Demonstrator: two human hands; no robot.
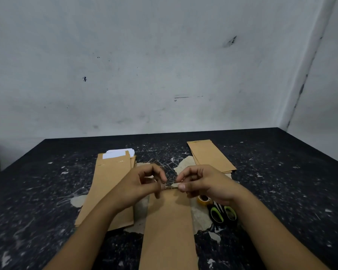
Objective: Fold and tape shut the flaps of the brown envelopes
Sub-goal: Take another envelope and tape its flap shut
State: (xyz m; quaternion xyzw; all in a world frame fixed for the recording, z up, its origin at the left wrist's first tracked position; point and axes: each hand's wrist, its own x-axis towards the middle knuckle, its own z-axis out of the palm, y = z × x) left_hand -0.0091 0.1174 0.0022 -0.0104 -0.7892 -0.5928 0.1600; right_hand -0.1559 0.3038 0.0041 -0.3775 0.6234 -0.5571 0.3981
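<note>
At table centre, both hands work at the far end of a brown envelope (168, 227).

Left hand (142, 184) and right hand (201, 182) meet at 12 o'clock of the envelope, fingertips pinched on a short strip (171, 187) stretched between them; whether it is tape or the flap edge cannot be told. Remaining fingers are curled, not gripping anything else. The envelope lies flat lengthwise on the black scuffed table (281, 172). A stack of envelopes (109, 184) with white paper (118, 153) at its far end lies at 9 o'clock. A second stack (211, 156) lies at 1 o'clock. A tape roll (203, 200) and green-handled scissors (222, 212) lie at 3 o'clock, just beside the right wrist.
</note>
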